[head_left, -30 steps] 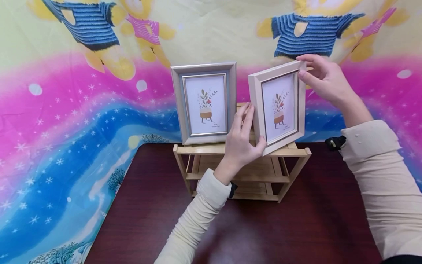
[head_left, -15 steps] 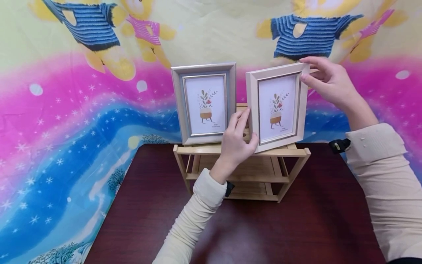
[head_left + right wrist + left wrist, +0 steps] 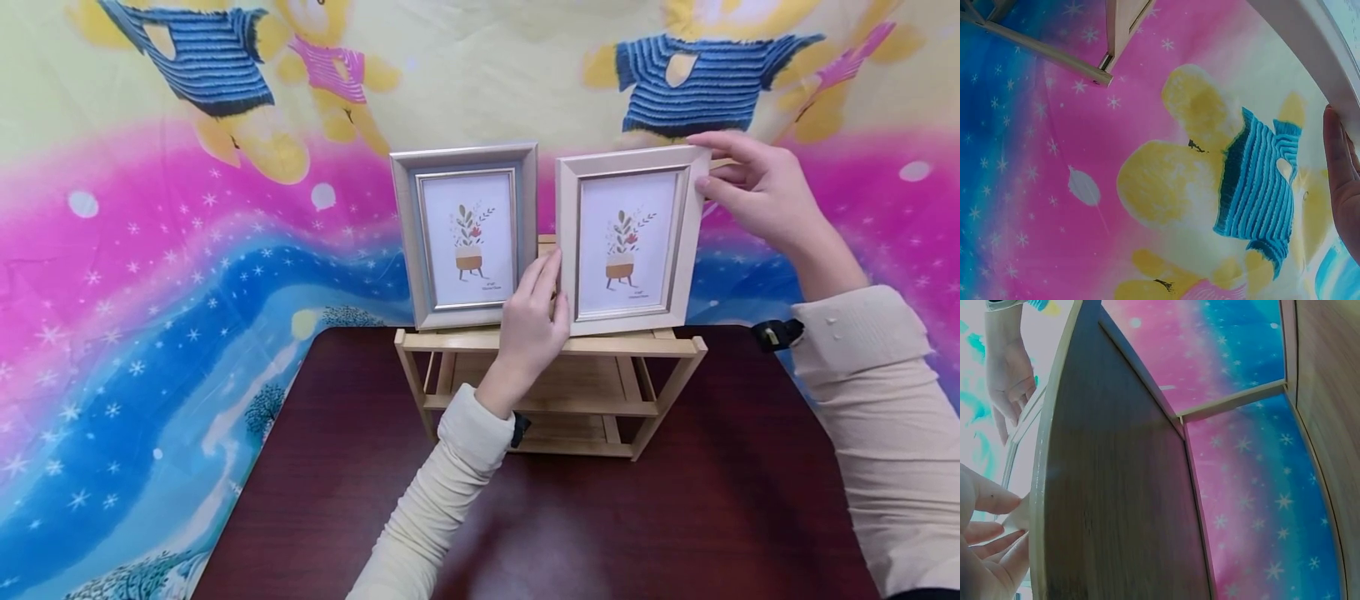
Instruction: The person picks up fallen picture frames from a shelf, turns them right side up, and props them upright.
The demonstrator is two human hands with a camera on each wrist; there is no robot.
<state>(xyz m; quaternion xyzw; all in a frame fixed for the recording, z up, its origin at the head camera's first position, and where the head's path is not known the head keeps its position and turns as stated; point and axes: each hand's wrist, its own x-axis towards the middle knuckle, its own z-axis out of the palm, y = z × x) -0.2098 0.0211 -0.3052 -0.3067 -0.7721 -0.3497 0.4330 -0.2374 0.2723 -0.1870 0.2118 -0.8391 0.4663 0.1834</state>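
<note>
In the head view, a cream picture frame (image 3: 567,242) with a potted-plant print stands leaning back on the top shelf of a small wooden rack (image 3: 465,342). My left hand (image 3: 528,321) touches its lower left edge, fingers fairly straight and thumb near the edge. At the upper right corner, my right hand (image 3: 757,187) pinches the frame, index finger over the top and thumb at the right side. The right wrist view shows those fingers (image 3: 1338,156) against the frame's edge. To the left stands a silver-grey picture frame (image 3: 402,225) with the same kind of print, untouched.
The rack stands on a dark reddish-brown table (image 3: 322,467). Behind it hangs a printed cloth (image 3: 480,67) with bears and snowflakes. Only a narrow gap separates the two frames. Lower shelves (image 3: 577,379) sit under the top one.
The cream frame has turned to face forward, its left edge shifting left and its lower edge settling back. My left hand moved slightly left, its thumb leaving the front; my right hand moved slightly right.
</note>
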